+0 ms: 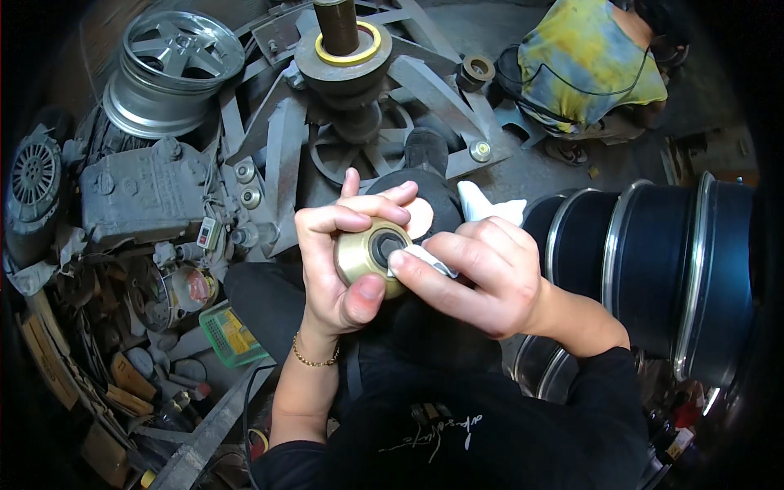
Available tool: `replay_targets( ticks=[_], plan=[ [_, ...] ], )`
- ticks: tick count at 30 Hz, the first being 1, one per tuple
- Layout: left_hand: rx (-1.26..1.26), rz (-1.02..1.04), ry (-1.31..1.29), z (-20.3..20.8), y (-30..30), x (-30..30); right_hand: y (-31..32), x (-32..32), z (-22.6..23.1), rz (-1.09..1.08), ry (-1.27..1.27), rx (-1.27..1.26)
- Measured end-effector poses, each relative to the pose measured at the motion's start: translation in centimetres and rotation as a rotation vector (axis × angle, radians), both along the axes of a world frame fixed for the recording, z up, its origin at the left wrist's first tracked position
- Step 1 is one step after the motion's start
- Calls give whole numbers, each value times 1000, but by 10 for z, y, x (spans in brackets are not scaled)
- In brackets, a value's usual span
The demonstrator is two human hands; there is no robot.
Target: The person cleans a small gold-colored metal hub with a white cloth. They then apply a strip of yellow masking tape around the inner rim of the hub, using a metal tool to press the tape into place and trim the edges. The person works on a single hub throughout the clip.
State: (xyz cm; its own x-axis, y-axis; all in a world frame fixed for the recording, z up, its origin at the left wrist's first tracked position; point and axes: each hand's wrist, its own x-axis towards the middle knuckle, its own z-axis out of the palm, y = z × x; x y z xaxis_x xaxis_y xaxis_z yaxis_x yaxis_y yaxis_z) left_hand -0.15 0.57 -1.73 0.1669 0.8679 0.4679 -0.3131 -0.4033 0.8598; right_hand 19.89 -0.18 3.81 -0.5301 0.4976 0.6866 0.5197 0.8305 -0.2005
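Note:
My left hand [317, 263] is wrapped round a gold-coloured, round metal part [351, 256] with a dark recessed centre, holding it tilted in front of me. My right hand [490, 282] grips a white cloth [429, 260]. Its fingers press one end of the cloth against the part's face near the dark centre. More white material [490, 204] sticks up beyond the right knuckles; whether it is one piece with the cloth I cannot tell. Just past the left fingertips is a pale tan disc [420, 217], partly hidden.
Ahead stands a grey metal frame with a vertical shaft [337, 33] and yellow ring [359, 59]. A silver wheel [155, 102] and dusty grey motor [147, 192] are left, above a green basket [220, 347]. Dark rims [645, 261] line the right. Another person [588, 61] crouches far right.

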Motion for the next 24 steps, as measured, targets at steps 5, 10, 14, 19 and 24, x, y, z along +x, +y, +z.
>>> replay_targets(
  ticks=[5, 10, 14, 19, 24],
  plan=[
    [-37, -40, -6, 0, 2, -4, 12, 9, -8, 47, -3, 43],
    [-45, -71, -1, 2, 4, -5, 7, 4, -2, 91, 6, 6],
    [-64, -104, -17, 1, 8, -8, 17, 9, -7, 90, -13, 49],
    [-49, -103, 1, 2, 9, -9, 18, 15, -6, 103, -5, -91],
    [-35, -78, 7, 4, 8, -4, 5, 17, 2, 45, 60, -247]
  ],
)
